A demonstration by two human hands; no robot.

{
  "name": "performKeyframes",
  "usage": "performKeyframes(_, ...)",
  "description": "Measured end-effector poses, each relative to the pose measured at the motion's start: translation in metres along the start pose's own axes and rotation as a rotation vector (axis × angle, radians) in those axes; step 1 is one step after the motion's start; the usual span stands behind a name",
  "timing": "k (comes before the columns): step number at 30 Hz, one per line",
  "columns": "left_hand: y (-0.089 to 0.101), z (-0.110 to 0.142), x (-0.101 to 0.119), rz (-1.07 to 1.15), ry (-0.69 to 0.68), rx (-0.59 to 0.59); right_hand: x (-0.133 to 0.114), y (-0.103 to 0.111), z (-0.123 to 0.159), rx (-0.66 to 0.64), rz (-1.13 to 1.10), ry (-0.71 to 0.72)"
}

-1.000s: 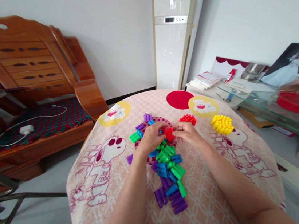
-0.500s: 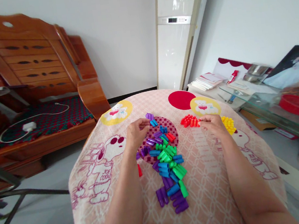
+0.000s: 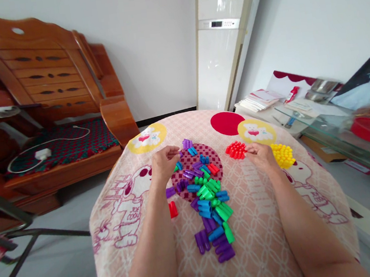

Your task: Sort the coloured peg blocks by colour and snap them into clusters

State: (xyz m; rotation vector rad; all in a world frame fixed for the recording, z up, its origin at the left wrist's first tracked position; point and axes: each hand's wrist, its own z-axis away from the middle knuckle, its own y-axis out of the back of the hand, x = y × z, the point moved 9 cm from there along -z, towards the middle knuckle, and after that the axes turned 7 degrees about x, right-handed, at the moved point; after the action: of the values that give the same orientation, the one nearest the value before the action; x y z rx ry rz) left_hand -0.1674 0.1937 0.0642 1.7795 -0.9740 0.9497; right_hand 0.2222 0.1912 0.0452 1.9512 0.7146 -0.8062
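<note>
My left hand (image 3: 165, 164) hovers over the left part of the dark red checked circle, thumb and fingers curved and a little apart. By its fingertips are a small purple block (image 3: 181, 155) and a blue-green block (image 3: 178, 166); no hold on them shows. My right hand (image 3: 260, 154) is closed in a pinch at the right end of a neat red cluster of bullet-shaped plastic blocks (image 3: 235, 150). Purple blocks (image 3: 202, 241), blue blocks (image 3: 204, 208) and green blocks (image 3: 208, 189) lie loosely heaped between my arms.
A yellow cluster of blocks (image 3: 282, 155) sits right of my right hand. One red block (image 3: 173, 209) lies beside my left forearm. The round table has a patterned cloth (image 3: 254, 247). A glass shelf (image 3: 341, 136) stands close on the right, a wooden bench (image 3: 47, 75) at left.
My left hand has drawn slightly left, uncovering the purple and blue-green blocks by its fingertips. My right hand stays at the red cluster. The view has shifted a little.
</note>
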Motion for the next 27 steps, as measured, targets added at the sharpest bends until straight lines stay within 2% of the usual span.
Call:
performKeyframes(4,-0.017,0.008,0.010,-0.083,-0.002,-0.164,-0.021,0.003,0.003,0.056,-0.082,0.045)
performKeyframes(6,-0.027,0.013,0.016,-0.136,-0.030,-0.261,-0.039,-0.012,0.009,-0.029,-0.099,0.109)
performKeyframes(8,-0.030,0.015,0.020,-0.193,-0.055,-0.302,-0.058,-0.036,0.021,-0.163,-0.085,0.190)
performKeyframes(10,-0.022,0.013,0.016,-0.251,-0.051,-0.265,-0.073,-0.060,0.034,-0.275,-0.051,0.249)
performKeyframes(13,0.000,0.005,0.000,-0.320,0.010,-0.144,-0.092,-0.084,0.054,-0.396,-0.018,0.270)
performKeyframes(15,0.014,0.002,-0.012,-0.357,0.052,-0.068,-0.109,-0.092,0.068,-0.479,-0.041,0.272)
performKeyframes(17,0.024,0.000,-0.022,-0.391,0.086,-0.006,-0.138,-0.095,0.087,-0.551,-0.112,0.332)
performKeyframes(20,0.028,0.000,-0.030,-0.390,0.130,0.038,-0.195,-0.100,0.133,-0.640,-0.218,0.599)
performKeyframes(22,0.029,0.000,-0.032,-0.349,0.149,0.065,-0.220,-0.113,0.170,-0.714,-0.192,0.774)
performKeyframes(24,0.030,0.000,-0.031,-0.303,0.156,0.091,-0.228,-0.131,0.198,-0.738,-0.074,0.892)
performKeyframes(27,0.032,-0.001,-0.031,-0.263,0.166,0.112,-0.224,-0.154,0.220,-0.734,0.136,0.986)
